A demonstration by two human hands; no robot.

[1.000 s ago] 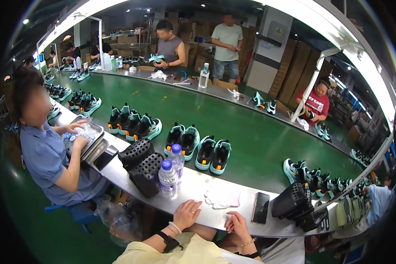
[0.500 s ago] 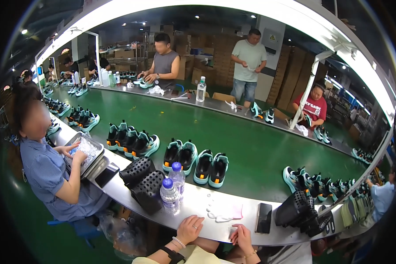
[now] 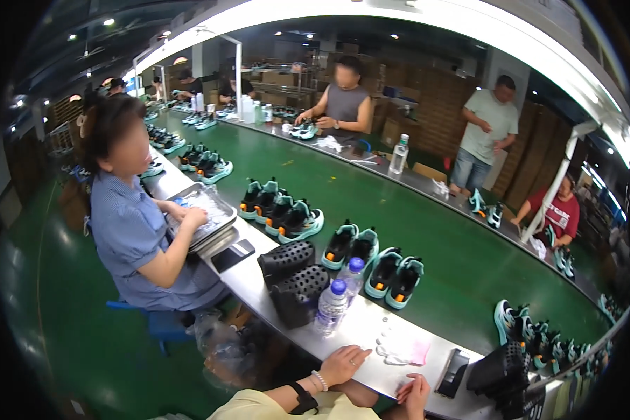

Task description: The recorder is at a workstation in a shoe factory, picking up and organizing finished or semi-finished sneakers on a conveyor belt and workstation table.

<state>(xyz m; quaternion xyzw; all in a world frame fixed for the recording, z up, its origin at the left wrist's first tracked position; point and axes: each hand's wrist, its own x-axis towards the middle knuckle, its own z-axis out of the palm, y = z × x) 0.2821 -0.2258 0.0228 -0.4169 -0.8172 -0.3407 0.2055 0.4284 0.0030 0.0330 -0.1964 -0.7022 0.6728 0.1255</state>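
My left hand [image 3: 346, 365] rests on the near edge of the metal worktop, empty, its fingers stretched out. Close by on the right, my right hand [image 3: 414, 393] lies at the same edge with loosely bent fingers and nothing visible in it. Just beyond them is a small heap of white and pink gloves [image 3: 404, 349]. A dark phone [image 3: 452, 373] lies right of the gloves. Two clear bottles with purple caps, a nearer bottle [image 3: 330, 309] and a farther bottle [image 3: 354, 277], stand beyond my left hand.
Black perforated holders [image 3: 299, 297] stand left of the bottles, and another black holder [image 3: 498, 372] is at the right. Teal-and-black shoes [image 3: 393, 278] stand along the green belt [image 3: 441, 280]. A co-worker in blue [image 3: 143, 231] sits at left, hands in a tray [image 3: 220, 218].
My view has swung left and tilted, so the scene sits farther right. Both hands stay at the worktop edge; the left fingers look straighter. The standing person across has lowered one hand.
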